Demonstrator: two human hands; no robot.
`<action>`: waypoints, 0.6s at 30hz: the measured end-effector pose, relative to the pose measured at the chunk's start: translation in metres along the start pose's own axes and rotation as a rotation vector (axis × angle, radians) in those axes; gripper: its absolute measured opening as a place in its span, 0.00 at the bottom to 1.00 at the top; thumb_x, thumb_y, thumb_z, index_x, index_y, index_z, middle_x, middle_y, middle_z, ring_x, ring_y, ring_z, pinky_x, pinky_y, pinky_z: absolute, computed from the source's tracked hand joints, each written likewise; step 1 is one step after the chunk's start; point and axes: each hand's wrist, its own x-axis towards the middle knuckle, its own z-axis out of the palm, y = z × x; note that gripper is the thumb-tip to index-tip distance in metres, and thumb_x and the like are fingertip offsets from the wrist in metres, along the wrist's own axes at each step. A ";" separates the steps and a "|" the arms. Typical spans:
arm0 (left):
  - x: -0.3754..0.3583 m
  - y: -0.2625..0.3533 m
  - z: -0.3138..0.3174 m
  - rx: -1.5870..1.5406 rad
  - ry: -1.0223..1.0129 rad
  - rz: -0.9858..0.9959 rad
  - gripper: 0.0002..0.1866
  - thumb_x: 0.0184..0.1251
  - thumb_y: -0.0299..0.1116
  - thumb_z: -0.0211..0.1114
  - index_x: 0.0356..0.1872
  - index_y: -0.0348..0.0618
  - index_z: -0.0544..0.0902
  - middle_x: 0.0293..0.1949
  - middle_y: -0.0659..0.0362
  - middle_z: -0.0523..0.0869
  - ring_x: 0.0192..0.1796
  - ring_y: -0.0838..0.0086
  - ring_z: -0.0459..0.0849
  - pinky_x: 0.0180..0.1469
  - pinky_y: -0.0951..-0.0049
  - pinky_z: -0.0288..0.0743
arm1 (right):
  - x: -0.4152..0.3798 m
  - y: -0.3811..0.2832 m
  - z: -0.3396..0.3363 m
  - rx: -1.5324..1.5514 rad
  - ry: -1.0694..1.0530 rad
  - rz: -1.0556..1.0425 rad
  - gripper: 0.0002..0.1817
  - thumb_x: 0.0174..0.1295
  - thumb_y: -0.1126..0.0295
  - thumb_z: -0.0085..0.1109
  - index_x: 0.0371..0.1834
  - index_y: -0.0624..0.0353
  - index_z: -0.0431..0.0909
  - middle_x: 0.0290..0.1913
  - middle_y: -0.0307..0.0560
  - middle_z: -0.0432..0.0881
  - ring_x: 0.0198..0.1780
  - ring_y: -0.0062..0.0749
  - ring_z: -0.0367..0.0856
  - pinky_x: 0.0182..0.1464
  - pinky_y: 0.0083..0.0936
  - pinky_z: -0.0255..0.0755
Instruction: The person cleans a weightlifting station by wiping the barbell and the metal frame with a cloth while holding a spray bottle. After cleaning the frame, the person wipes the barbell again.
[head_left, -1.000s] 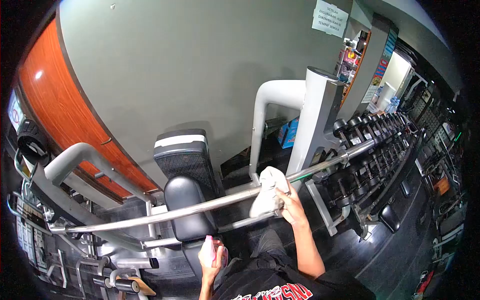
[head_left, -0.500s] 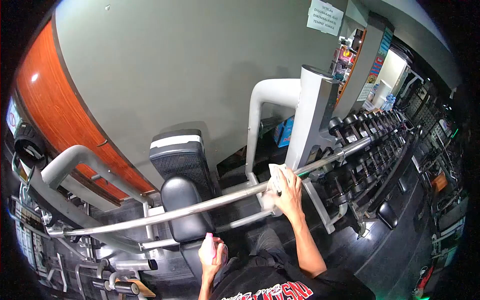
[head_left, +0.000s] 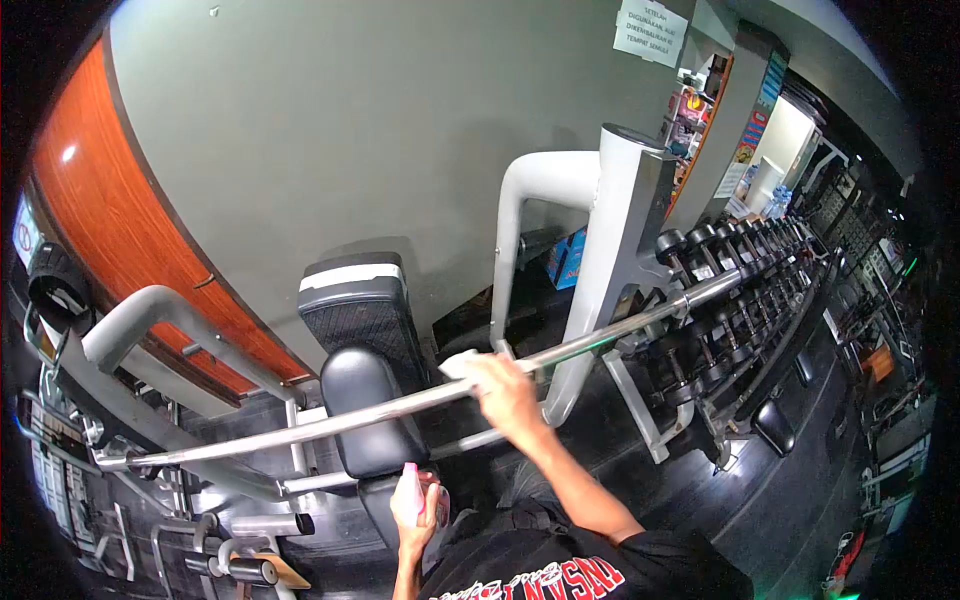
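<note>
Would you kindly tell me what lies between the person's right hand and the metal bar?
In the head view, a white cloth lies between the right hand and the metal bar, partly hidden by the hand.

Single head-worn view, facing forward and down, near the metal bar point(head_left: 300, 432)

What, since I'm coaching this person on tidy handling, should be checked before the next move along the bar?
1. Cloth gripped: ok; the right hand holds the white cloth at the metal bar.
2. Bottle secure: ok; the left hand is closed around the pink bottle.
3. Bar left of the cloth free of weight plates: ok; none show there.
4. Gap between bar and black pad: cannot tell from this angle.
5. Bar surface clean: cannot tell; glare hides any marks.
</note>
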 end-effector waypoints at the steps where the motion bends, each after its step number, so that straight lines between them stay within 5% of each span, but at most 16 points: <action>1: 0.000 0.002 0.001 0.003 -0.004 0.000 0.09 0.61 0.25 0.64 0.41 0.34 0.79 0.29 0.54 0.84 0.29 0.72 0.83 0.38 0.73 0.77 | 0.002 -0.016 0.008 0.018 -0.023 -0.093 0.24 0.50 0.79 0.59 0.52 0.48 0.80 0.51 0.46 0.80 0.49 0.44 0.79 0.57 0.38 0.73; 3: 0.002 0.009 0.005 0.002 0.001 0.052 0.09 0.60 0.24 0.64 0.40 0.34 0.79 0.29 0.54 0.84 0.29 0.71 0.83 0.38 0.73 0.77 | 0.003 -0.031 0.008 0.268 -0.159 -0.049 0.24 0.50 0.78 0.59 0.54 0.49 0.79 0.53 0.45 0.80 0.51 0.40 0.79 0.56 0.35 0.75; 5: 0.000 0.009 0.007 0.048 -0.004 0.052 0.10 0.60 0.24 0.64 0.41 0.34 0.78 0.30 0.53 0.84 0.31 0.70 0.84 0.39 0.73 0.77 | 0.009 -0.033 -0.018 0.638 -0.391 0.245 0.26 0.49 0.80 0.60 0.55 0.52 0.78 0.54 0.44 0.80 0.53 0.35 0.80 0.55 0.32 0.75; 7: -0.001 0.008 0.010 -0.028 -0.009 0.052 0.11 0.60 0.24 0.64 0.43 0.33 0.78 0.30 0.53 0.84 0.32 0.69 0.84 0.40 0.72 0.77 | 0.004 0.000 -0.018 0.584 -0.050 0.200 0.28 0.43 0.89 0.55 0.51 0.56 0.79 0.53 0.47 0.80 0.54 0.39 0.79 0.56 0.30 0.75; 8: -0.002 0.001 0.010 -0.066 -0.019 0.021 0.12 0.60 0.24 0.64 0.44 0.32 0.77 0.31 0.52 0.84 0.32 0.69 0.85 0.40 0.72 0.78 | 0.011 0.024 -0.029 0.404 0.082 0.019 0.26 0.44 0.86 0.54 0.50 0.56 0.79 0.53 0.48 0.80 0.56 0.42 0.78 0.57 0.31 0.74; 9: -0.003 0.000 0.009 -0.067 -0.018 0.017 0.12 0.60 0.24 0.64 0.44 0.32 0.77 0.31 0.52 0.84 0.32 0.69 0.85 0.40 0.72 0.78 | 0.014 0.035 -0.045 0.410 0.110 0.225 0.24 0.46 0.82 0.55 0.50 0.55 0.79 0.53 0.48 0.79 0.57 0.42 0.77 0.58 0.34 0.73; 10: -0.004 0.000 0.008 -0.026 -0.013 0.027 0.11 0.60 0.24 0.64 0.44 0.33 0.78 0.31 0.52 0.84 0.32 0.69 0.85 0.40 0.72 0.78 | 0.021 0.049 -0.066 0.118 0.141 0.180 0.22 0.47 0.78 0.57 0.50 0.54 0.79 0.53 0.50 0.78 0.54 0.44 0.78 0.56 0.35 0.74; 12: -0.005 0.002 0.005 0.015 -0.002 0.036 0.11 0.60 0.24 0.64 0.43 0.33 0.78 0.30 0.53 0.84 0.32 0.69 0.85 0.40 0.71 0.78 | 0.022 0.090 -0.086 -0.331 0.004 0.208 0.14 0.57 0.67 0.59 0.47 0.51 0.79 0.46 0.51 0.82 0.50 0.50 0.80 0.50 0.41 0.75; 13: -0.006 0.006 0.003 0.044 0.005 0.052 0.10 0.60 0.24 0.64 0.42 0.33 0.78 0.29 0.53 0.84 0.31 0.69 0.85 0.39 0.72 0.78 | 0.026 0.102 -0.086 -0.320 -0.183 0.437 0.13 0.60 0.61 0.59 0.46 0.52 0.79 0.39 0.53 0.85 0.44 0.52 0.83 0.47 0.45 0.76; 18: -0.006 0.017 0.004 0.035 0.058 0.077 0.07 0.61 0.24 0.64 0.40 0.35 0.79 0.26 0.57 0.83 0.27 0.75 0.83 0.34 0.75 0.76 | 0.054 0.087 -0.040 -0.120 -0.575 0.318 0.18 0.60 0.50 0.56 0.43 0.51 0.81 0.37 0.54 0.85 0.43 0.52 0.84 0.46 0.45 0.77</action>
